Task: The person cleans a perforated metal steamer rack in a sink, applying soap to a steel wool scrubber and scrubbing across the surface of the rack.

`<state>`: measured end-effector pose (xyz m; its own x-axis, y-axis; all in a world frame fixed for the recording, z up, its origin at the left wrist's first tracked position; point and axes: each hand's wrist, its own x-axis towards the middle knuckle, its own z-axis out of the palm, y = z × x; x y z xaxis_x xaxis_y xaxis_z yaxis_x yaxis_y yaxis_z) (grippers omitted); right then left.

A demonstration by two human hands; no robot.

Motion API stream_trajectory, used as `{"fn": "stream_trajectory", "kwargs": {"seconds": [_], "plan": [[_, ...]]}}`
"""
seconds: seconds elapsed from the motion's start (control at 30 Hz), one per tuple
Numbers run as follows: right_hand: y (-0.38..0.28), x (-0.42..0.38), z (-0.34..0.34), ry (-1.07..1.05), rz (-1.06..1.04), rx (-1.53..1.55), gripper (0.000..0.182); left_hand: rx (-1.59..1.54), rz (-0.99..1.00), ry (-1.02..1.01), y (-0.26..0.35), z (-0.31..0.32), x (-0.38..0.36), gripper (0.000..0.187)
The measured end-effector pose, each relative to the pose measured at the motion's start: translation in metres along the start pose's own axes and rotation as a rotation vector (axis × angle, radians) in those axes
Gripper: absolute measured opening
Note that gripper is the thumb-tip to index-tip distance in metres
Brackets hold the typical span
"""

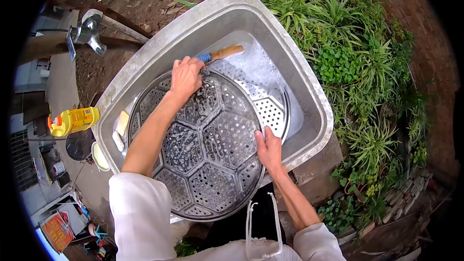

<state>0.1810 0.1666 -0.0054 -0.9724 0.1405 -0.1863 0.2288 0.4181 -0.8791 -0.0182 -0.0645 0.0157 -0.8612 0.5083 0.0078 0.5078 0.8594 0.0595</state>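
Note:
A large round metal steamer tray (203, 145) with many holes leans tilted on the near edge of the grey sink (309, 75). My left hand (186, 78) is closed around a wooden-handled brush (227, 52) with a blue band, at the tray's far edge; its bristles are hidden under the hand. My right hand (269, 151) grips the tray's right rim, thumb on top and fingers partly hidden. Beneath lies a second perforated tray (271, 115), partly in soapy water (258, 65).
A chrome faucet (89, 34) stands at the upper left. Sponge-like pieces (122, 123) lie on the sink's left ledge, near a yellow bottle (77, 121) and a pale bowl (100, 156). Green plants (338, 65) grow along the right side.

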Motion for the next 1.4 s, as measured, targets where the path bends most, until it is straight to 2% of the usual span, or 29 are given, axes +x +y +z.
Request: {"fn": "stream_trajectory", "kwargs": {"seconds": [0.07, 0.13, 0.17, 0.27, 0.3, 0.37, 0.4, 0.43, 0.47, 0.5, 0.53, 0.57, 0.63, 0.67, 0.7, 0.77, 0.8, 0.83, 0.87, 0.9, 0.97, 1.0, 1.1, 1.17, 1.23, 1.3, 1.37, 1.4], "plan": [[-0.001, -0.001, 0.001, 0.005, 0.013, 0.016, 0.029, -0.113, -0.266, 0.093, -0.003, 0.011, -0.011, 0.02], [-0.001, -0.001, 0.001, 0.007, 0.023, 0.01, 0.03, -0.398, -0.322, 0.231, 0.033, 0.008, -0.017, 0.021], [-0.003, -0.001, -0.001, 0.011, 0.023, 0.008, 0.03, -0.471, -0.252, 0.224, 0.057, 0.004, -0.02, 0.021], [-0.004, -0.001, -0.002, -0.001, 0.0, -0.07, 0.028, -0.636, 0.321, 0.182, 0.14, 0.001, -0.034, 0.017], [-0.001, -0.001, 0.0, 0.018, -0.021, -0.035, 0.028, -0.601, 0.459, -0.003, 0.156, -0.002, -0.04, 0.02], [0.004, -0.01, -0.001, 0.022, -0.04, -0.008, 0.028, -0.4, 0.362, 0.029, 0.127, 0.001, -0.017, 0.015], [0.003, -0.007, -0.001, 0.041, -0.028, -0.009, 0.029, -0.314, 0.18, 0.057, 0.1, 0.002, 0.004, 0.012], [0.0, -0.009, 0.0, 0.051, -0.002, -0.008, 0.03, -0.207, 0.039, 0.172, 0.063, 0.012, 0.02, 0.013], [-0.004, -0.01, 0.001, 0.067, 0.009, 0.029, 0.031, -0.092, -0.143, 0.064, 0.022, 0.016, 0.027, 0.017], [-0.003, -0.008, 0.0, 0.066, 0.001, 0.028, 0.031, 0.019, -0.314, 0.045, -0.011, 0.017, 0.029, 0.019], [-0.002, -0.006, -0.002, 0.07, -0.019, 0.001, 0.031, -0.097, -0.551, -0.077, -0.02, 0.008, 0.028, 0.02], [-0.001, -0.008, -0.001, 0.068, -0.032, -0.022, 0.031, -0.094, -0.551, -0.084, -0.01, 0.01, 0.026, 0.02], [-0.003, -0.005, 0.002, 0.027, -0.008, -0.037, 0.029, -0.242, -0.29, -0.015, 0.036, 0.016, 0.016, 0.02], [-0.004, -0.003, 0.001, -0.016, 0.001, -0.072, 0.026, -0.392, -0.162, -0.041, 0.079, 0.013, 0.009, 0.021], [0.001, -0.002, 0.003, -0.017, 0.0, -0.074, 0.026, -0.504, -0.008, -0.221, 0.121, -0.003, -0.001, 0.02], [0.017, -0.002, 0.01, 0.123, -0.154, 0.05, 0.027, -0.653, 0.196, -0.074, 0.164, -0.007, -0.04, 0.019], [-0.004, -0.001, 0.002, 0.09, 0.029, 0.054, 0.028, -0.674, 0.165, 0.066, 0.154, -0.005, -0.042, 0.019], [-0.003, -0.001, 0.0, 0.09, 0.034, 0.051, 0.028, -0.697, 0.135, 0.203, 0.136, -0.003, -0.044, 0.021], [-0.002, 0.001, -0.001, 0.083, 0.041, 0.074, 0.029, -0.624, 0.006, 0.26, 0.117, -0.004, -0.038, 0.023], [-0.002, 0.0, -0.001, 0.072, 0.047, 0.099, 0.03, -0.556, -0.194, 0.252, 0.096, -0.003, -0.028, 0.023], [-0.002, 0.001, 0.0, 0.064, 0.07, 0.101, 0.035, -0.436, -0.257, 0.245, 0.068, 0.001, -0.017, 0.024], [0.001, 0.001, 0.001, 0.085, 0.081, 0.109, 0.04, -0.478, -0.159, 0.119, 0.083, -0.003, -0.023, 0.023], [-0.005, 0.003, -0.002, 0.096, 0.13, 0.154, 0.053, -0.668, 0.261, -0.009, 0.153, -0.008, -0.07, 0.025], [-0.005, 0.001, -0.002, 0.083, 0.155, 0.162, 0.055, -0.63, 0.399, 0.023, 0.148, -0.01, -0.085, 0.025], [-0.003, -0.001, -0.001, 0.109, 0.14, 0.158, 0.056, -0.477, 0.194, 0.183, 0.118, -0.006, -0.06, 0.012], [0.001, -0.001, 0.002, 0.113, 0.121, 0.151, 0.058, -0.351, -0.025, 0.234, 0.089, -0.008, -0.028, 0.014], [0.008, -0.001, 0.004, 0.117, 0.138, 0.171, 0.062, -0.376, 0.137, 0.177, 0.113, 0.0, -0.036, 0.019], [0.005, 0.001, 0.002, 0.095, 0.183, 0.201, 0.063, -0.508, 0.254, 0.144, 0.138, -0.007, -0.055, 0.019]]}}
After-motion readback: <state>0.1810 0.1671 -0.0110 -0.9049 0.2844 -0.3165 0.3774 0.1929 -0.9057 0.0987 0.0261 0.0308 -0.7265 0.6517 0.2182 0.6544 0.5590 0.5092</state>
